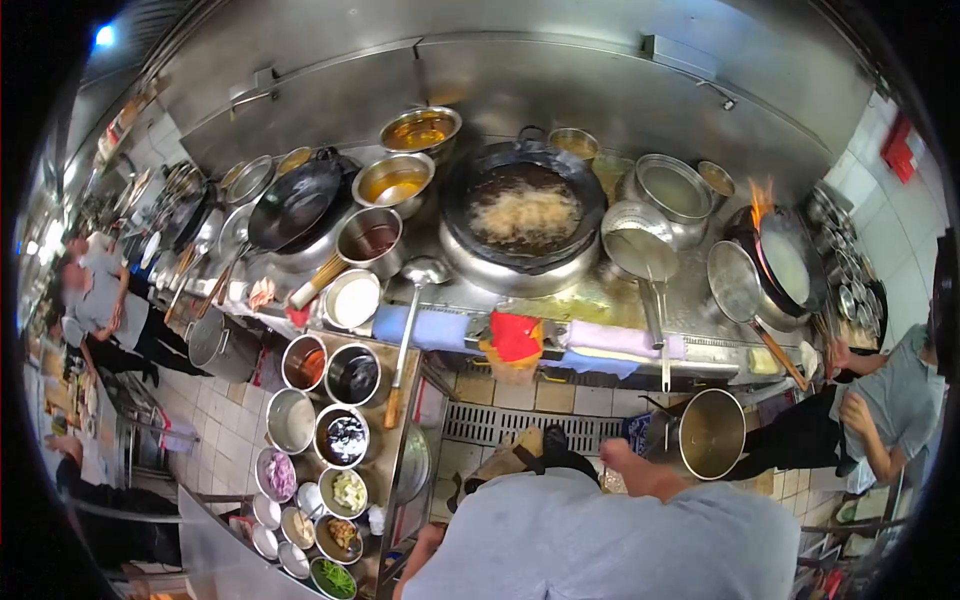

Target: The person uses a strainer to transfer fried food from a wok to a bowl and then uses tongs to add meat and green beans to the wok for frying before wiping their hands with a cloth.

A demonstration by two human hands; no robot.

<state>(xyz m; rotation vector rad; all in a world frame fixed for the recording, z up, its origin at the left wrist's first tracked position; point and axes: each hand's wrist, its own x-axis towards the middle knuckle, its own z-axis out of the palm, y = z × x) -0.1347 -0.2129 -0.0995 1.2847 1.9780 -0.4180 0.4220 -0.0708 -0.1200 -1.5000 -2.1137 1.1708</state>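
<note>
the person's right hand [622, 458] shows only as a blurred knuckle above the grey shirt [610, 540], so its grip cannot be told. the left hand [425, 545] is mostly hidden beside the shirt's edge near the bottom. the contents of the small bowls [335, 535] at lower left are too small to name. a co-worker [890, 400] at right is cut off by the dark rim.

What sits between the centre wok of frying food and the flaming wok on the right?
In the head view, a strainer ladle and a steel pot lie between centre wok and flaming wok.
</note>
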